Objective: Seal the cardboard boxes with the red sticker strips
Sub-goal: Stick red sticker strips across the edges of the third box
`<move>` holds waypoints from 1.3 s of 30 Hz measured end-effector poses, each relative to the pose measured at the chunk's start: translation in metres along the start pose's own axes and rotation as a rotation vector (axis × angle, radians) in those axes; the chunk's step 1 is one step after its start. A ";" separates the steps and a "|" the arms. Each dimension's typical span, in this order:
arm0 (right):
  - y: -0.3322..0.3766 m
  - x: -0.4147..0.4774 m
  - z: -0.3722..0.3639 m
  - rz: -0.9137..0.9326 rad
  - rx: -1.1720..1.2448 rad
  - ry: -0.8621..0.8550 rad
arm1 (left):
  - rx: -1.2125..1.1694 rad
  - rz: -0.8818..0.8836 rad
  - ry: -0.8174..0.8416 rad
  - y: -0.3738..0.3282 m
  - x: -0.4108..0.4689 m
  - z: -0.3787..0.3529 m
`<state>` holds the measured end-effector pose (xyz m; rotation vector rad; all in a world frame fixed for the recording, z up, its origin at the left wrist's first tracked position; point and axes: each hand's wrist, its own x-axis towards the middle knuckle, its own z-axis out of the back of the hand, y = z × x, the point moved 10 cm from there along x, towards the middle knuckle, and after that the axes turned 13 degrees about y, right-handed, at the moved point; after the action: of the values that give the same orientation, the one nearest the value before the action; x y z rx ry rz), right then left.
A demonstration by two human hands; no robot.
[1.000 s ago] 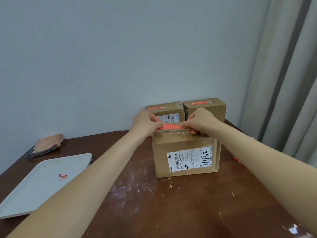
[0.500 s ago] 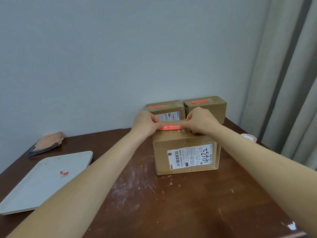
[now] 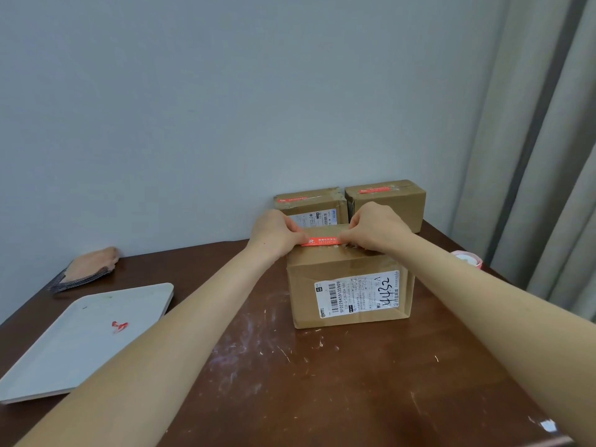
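Head view: the left hand (image 3: 274, 233) and right hand (image 3: 374, 229) each pinch one end of a red sticker strip (image 3: 322, 241), stretched level across the top of the nearest box (image 3: 348, 295). Just behind stand two back boxes (image 3: 387, 198) with red strips on top. A white tray (image 3: 80, 343) lies on the table (image 3: 322, 382), off left.

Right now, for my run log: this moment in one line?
left hand: pinches red strip | right hand: pinches red strip | red strip: over front box
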<state>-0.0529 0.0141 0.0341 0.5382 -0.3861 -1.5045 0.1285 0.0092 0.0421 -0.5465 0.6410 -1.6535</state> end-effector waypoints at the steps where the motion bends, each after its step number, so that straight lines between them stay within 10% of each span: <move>1: 0.000 0.000 -0.001 -0.003 -0.004 0.005 | 0.001 0.007 0.005 0.001 0.001 -0.001; 20: -0.002 -0.004 0.003 -0.018 -0.019 0.125 | -0.217 0.102 0.077 0.020 0.003 -0.011; 28: 0.028 -0.037 0.000 0.290 -0.335 -0.101 | 0.421 -0.273 -0.036 -0.022 -0.035 -0.021; 39: 0.018 -0.047 -0.016 0.198 -0.478 -0.065 | 0.614 -0.185 -0.028 -0.012 -0.042 -0.031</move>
<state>-0.0312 0.0618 0.0352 0.0705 -0.1146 -1.3628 0.1067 0.0552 0.0272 -0.1815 0.0405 -1.8976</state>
